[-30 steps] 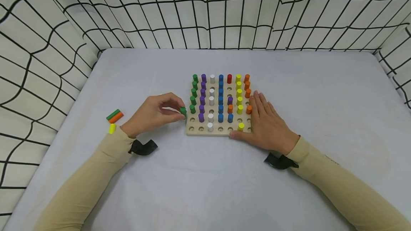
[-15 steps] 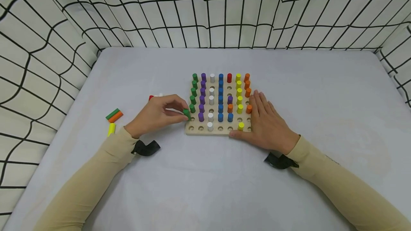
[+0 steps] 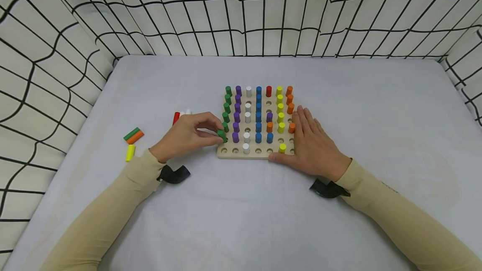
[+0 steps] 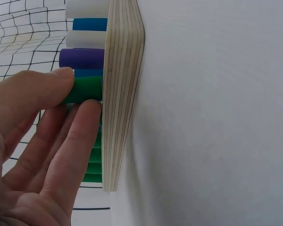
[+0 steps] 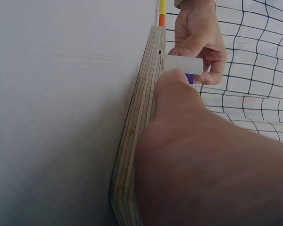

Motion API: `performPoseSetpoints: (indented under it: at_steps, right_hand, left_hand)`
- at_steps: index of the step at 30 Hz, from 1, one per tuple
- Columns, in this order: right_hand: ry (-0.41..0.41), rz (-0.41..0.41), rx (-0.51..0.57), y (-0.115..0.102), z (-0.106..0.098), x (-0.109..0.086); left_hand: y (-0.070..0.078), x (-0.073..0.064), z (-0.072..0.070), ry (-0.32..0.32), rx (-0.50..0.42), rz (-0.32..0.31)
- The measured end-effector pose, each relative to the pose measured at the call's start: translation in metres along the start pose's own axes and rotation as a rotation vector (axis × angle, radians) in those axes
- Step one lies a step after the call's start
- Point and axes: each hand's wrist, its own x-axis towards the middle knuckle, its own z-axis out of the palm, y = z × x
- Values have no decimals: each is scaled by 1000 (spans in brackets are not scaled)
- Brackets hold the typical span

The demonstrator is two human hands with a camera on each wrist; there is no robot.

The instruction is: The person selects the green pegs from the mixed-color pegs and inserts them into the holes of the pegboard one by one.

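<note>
My left hand [image 3: 188, 134] pinches a green peg [image 3: 221, 135] between thumb and fingertips at the left side of a wooden pegboard [image 3: 226, 156]. In the left wrist view that green peg [image 4: 87, 89] points at the board face; whether its end is inside a hole cannot be seen. Columns of green, purple, white, blue, yellow and orange pegs stand in the board, with a red peg [image 3: 269, 91] at the back. My right hand [image 3: 314, 147] lies flat over the board's right edge, its thumb [image 5: 172, 84] along the front, and holds no peg.
Left on the white table [image 3: 233, 221] lie a loose green peg [image 3: 131, 133], an orange peg [image 3: 135, 137] and a yellow peg [image 3: 130, 152]. A red peg [image 3: 175, 118] and a white peg [image 3: 188, 112] lie behind my left hand. Black-gridded walls [image 3: 252, 16] surround the table's back and sides.
My left hand has moved slightly right with the green peg, from beside the board to over its left column. Loose red and white pegs came into view behind it. The right hand stayed still.
</note>
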Motion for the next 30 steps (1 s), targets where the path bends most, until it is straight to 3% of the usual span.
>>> performPoseSetpoints:
  at_steps: [6,15,25,30]
  right_hand:
    - [-2,1,0,0,0,0]
    - [-14,2,-1,0,-1,0]
    - [-12,-1,-9,-1,-1,-1]
    - [-13,-2,-10,-2,-2,-2]
  left_hand:
    - [2,1,0,5,32,6]
    - [5,1,0,-11,6,-9]
    - [4,-5,-11,13,21,18]
    - [5,-9,-18,44,63,-1]
